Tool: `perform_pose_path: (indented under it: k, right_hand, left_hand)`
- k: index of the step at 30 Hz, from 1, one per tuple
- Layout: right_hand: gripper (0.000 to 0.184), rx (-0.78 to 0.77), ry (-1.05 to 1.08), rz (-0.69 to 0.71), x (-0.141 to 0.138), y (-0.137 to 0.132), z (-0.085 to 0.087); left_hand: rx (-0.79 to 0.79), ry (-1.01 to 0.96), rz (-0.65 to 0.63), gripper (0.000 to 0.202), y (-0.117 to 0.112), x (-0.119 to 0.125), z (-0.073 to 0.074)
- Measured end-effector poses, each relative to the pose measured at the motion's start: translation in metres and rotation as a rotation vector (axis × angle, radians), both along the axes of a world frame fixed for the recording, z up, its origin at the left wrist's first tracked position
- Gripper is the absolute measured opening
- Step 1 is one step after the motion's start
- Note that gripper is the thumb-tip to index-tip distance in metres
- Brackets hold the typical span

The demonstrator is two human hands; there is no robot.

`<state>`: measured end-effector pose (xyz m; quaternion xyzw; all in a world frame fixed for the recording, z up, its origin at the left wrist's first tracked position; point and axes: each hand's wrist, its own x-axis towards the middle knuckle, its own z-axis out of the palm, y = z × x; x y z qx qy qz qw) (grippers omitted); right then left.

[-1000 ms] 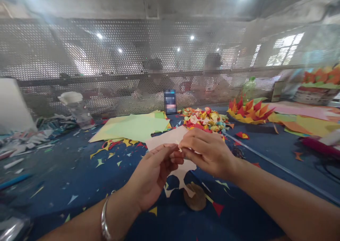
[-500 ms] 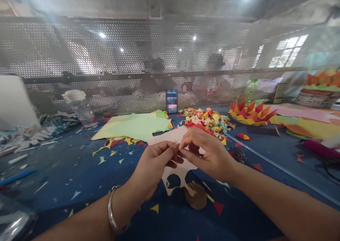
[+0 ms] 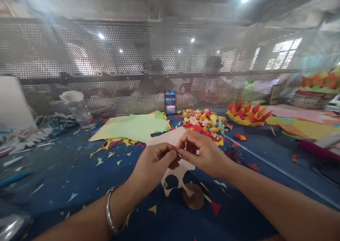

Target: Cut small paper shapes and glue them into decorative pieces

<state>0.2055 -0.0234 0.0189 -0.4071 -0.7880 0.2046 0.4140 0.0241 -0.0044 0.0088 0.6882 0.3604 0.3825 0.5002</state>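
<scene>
My left hand (image 3: 153, 164), with a silver bangle at its wrist, is closed in a pinch. Its fingertips meet those of my right hand (image 3: 205, 151), which is pinched as well. Whatever lies between the fingers is too small and covered to name. Below and behind both hands lies a pale pink paper sheet (image 3: 165, 139) with round cut-outs along its near edge. A brown disc (image 3: 195, 197) rests partly against that near edge. Beyond my right hand is a heap of folded paper pieces (image 3: 203, 122) in red, yellow and pink.
Green and yellow sheets (image 3: 130, 125) lie left of centre. A phone (image 3: 170, 102) stands upright at the perforated screen (image 3: 111, 63), with people behind it. A red-orange paper ring (image 3: 248, 114) is to the right, near a clear rod (image 3: 265, 159). A lidded plastic cup (image 3: 79, 111) stands left.
Both hands stay together, fingertips meeting. My right hand's fingers have curled slightly lower and closer to the left. The whole view has shifted a little.
</scene>
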Motion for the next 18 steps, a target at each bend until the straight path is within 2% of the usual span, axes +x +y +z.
perform_pose_path:
  k: [10, 18]
  right_hand:
    - [0.011, -0.032, 0.022, -0.017, 0.0007, 0.0038, -0.0015]
    - [0.018, -0.076, 0.022, 0.008, 0.0008, 0.0032, -0.0006]
  left_hand:
    - [-0.026, -0.015, 0.014, 0.016, 0.0030, 0.0012, 0.0001]
    - [0.125, 0.155, 0.042, 0.019, 0.0026, -0.0011, -0.0023]
